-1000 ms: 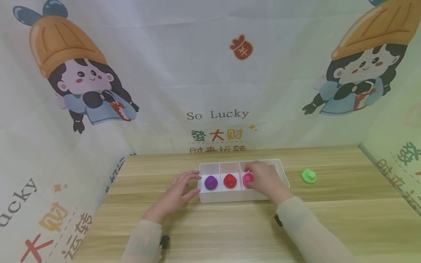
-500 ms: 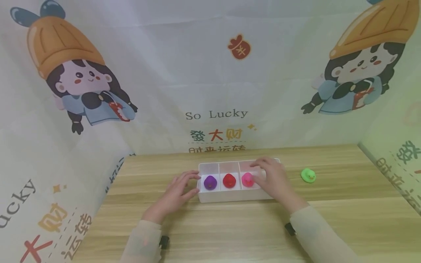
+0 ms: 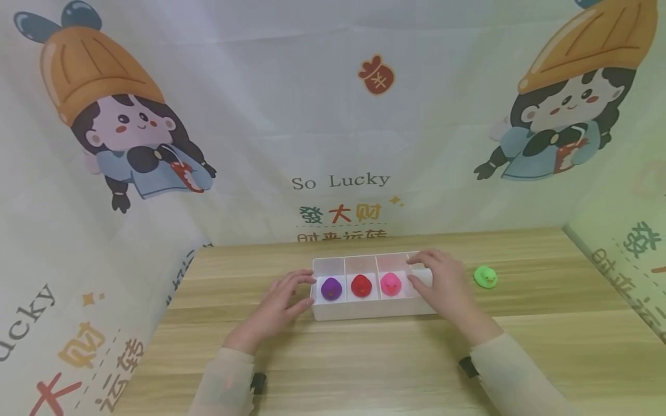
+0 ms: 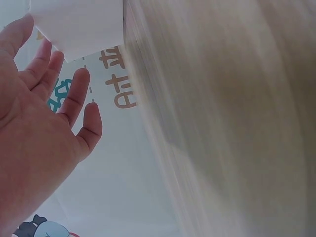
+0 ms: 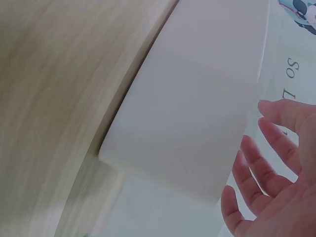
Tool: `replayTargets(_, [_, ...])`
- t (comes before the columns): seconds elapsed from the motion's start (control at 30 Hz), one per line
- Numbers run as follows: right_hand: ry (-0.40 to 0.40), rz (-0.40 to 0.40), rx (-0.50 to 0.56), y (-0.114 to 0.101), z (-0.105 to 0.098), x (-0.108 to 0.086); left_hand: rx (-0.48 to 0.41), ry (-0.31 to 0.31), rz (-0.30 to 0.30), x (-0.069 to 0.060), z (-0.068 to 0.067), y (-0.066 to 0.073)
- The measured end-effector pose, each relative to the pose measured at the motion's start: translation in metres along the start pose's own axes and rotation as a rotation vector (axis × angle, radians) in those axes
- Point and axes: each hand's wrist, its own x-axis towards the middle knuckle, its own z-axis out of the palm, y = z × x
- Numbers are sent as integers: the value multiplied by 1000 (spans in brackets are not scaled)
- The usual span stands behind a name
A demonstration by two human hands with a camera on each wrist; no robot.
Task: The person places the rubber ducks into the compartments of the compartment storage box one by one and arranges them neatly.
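A white compartment box [image 3: 374, 311] stands on the wooden table. From left to right in its compartments sit a purple rubber duck [image 3: 331, 289], a red rubber duck [image 3: 361, 286] and a pink rubber duck [image 3: 391, 284]. My left hand [image 3: 281, 300] touches the box's left end with its fingertips; the left wrist view shows these fingers spread at the white wall [image 4: 79, 29]. Over the rightmost compartment hovers my right hand [image 3: 442, 283], its fingers relaxed and holding nothing. To the right of the box lies a green rubber duck [image 3: 485, 277].
The wooden table [image 3: 333, 358] reaches back to a printed white cloth [image 3: 333, 133] that hangs behind and at both sides. A small black device [image 3: 468, 367] sits at the right wrist, and another black device [image 3: 258, 383] at the left.
My right hand has let go of the pink rubber duck and moved right, over the box's right end. The left hand stays at the left end.
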Motion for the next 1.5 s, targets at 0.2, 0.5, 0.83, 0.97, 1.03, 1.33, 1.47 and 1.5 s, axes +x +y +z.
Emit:
replayTargets(0.2, [7, 28, -28, 10, -5, -5, 3, -3, 3, 0, 2, 0])
replayTargets(0.5, [-8, 48, -50, 15, -20, -7, 10, -6, -9, 0, 0, 1])
replayTargets(0.83, [14, 63, -89, 28, -30, -13, 4, -6, -10, -3, 2, 0])
replayTargets(0.97, [40, 53, -78, 36, -34, -12, 8, 2, 4, -1, 2, -1])
replayTargets(1.03, [46, 51, -74, 40, -37, -12, 12, 1, 12, -1, 2, 0])
replayTargets(1.33, [-33, 137, -181, 63, -52, -18, 2, -9, -2, -1, 3, 0])
replayTargets(1.47, [-95, 190, -236, 69, -56, -21, -1, -9, -7, 0, 3, -1])
replayTargets(1.5, [-108, 197, -245, 70, -57, -22, 0, -9, -10, 0, 3, -1])
